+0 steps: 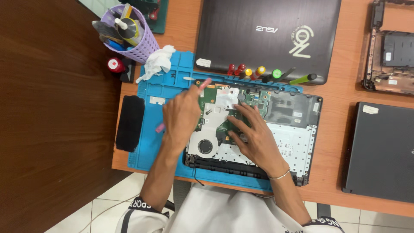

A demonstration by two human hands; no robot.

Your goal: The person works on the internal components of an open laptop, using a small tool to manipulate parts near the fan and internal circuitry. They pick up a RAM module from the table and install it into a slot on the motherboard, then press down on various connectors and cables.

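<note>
Head view, looking straight down: an opened laptop base lies on a blue silicone repair mat at the centre of an orange wooden surface.

The left hand hovers at the base's ten o'clock corner, index finger extended, the other fingers curled together and clamped on nothing visible; a small pink object peeks beside it.

The right hand rests flat, fingers spread apart, on the green circuit board near the round black fan.

The board looks thin, stiff and fragile, best held by its edges; the plastic shell seems light and rigid.

At twelve o'clock sit coloured screwdrivers and a closed dark laptop. At eleven o'clock stand a lilac mesh tool basket and a crumpled white cloth. At nine o'clock lies a black brush-like block.
</note>
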